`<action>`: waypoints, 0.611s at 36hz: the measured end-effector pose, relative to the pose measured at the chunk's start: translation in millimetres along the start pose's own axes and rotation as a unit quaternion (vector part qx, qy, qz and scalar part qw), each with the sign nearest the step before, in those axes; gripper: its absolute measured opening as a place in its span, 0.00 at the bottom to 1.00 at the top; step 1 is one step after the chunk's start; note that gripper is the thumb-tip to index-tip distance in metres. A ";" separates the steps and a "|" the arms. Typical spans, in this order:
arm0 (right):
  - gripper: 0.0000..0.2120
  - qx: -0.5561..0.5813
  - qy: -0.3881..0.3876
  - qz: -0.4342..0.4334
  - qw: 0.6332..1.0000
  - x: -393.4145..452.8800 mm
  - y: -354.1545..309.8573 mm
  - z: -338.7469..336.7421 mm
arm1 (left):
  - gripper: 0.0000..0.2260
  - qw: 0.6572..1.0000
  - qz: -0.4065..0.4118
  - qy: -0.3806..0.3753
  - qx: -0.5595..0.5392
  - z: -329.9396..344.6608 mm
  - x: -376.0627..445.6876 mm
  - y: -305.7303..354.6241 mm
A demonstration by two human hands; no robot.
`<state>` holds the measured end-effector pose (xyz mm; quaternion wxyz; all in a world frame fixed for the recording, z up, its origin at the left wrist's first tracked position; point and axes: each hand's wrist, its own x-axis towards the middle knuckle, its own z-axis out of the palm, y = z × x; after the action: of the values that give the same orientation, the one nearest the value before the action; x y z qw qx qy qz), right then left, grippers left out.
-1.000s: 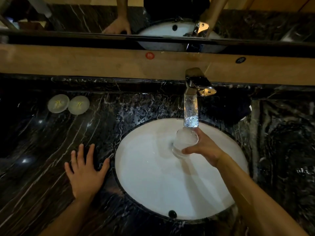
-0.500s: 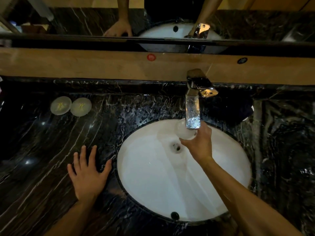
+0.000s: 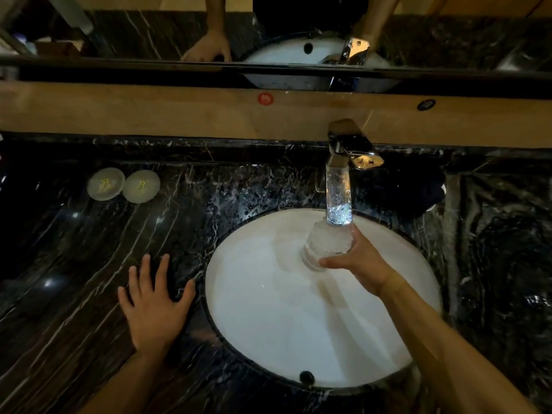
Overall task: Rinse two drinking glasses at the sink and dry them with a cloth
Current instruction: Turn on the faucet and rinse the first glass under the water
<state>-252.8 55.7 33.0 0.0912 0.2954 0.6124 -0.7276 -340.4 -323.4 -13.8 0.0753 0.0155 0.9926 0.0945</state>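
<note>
My right hand grips a clear drinking glass over the white oval sink. The glass is held mouth up under the chrome tap, and the stream of water pours into it and foams. My left hand lies flat on the black marble counter, fingers spread, just left of the basin rim. I see no second glass and no cloth.
Two round pale coaster-like lids sit on the counter at the back left. A dark object lies right of the tap. A wooden ledge and a mirror run along the back.
The glass was tipped towards the tap half a second ago; now it is back upright under the stream and filling. My left hand has stayed flat on the counter.
</note>
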 end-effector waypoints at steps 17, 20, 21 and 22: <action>0.40 -0.191 0.305 -0.111 0.927 15.2 5.3 29.0 | 0.37 1.000 -0.001 -0.006 0.001 0.9 1.3 -0.5; 0.38 -0.060 0.218 -0.051 0.973 10.5 1.4 11.5 | 0.37 1.000 0.000 -0.006 -0.001 1.0 1.6 -1.5; 0.39 -0.018 0.171 -0.039 0.984 8.5 1.3 5.9 | 0.38 1.000 0.001 -0.007 -0.001 0.8 1.5 -1.7; 0.40 0.013 0.126 -0.028 0.991 6.5 2.2 1.1 | 0.38 1.000 0.002 -0.007 -0.002 0.6 1.2 -1.7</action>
<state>-257.4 55.6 27.6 -0.0112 0.3687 0.6179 -0.6944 -341.5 -324.9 -14.9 0.0823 0.0179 0.9918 0.0964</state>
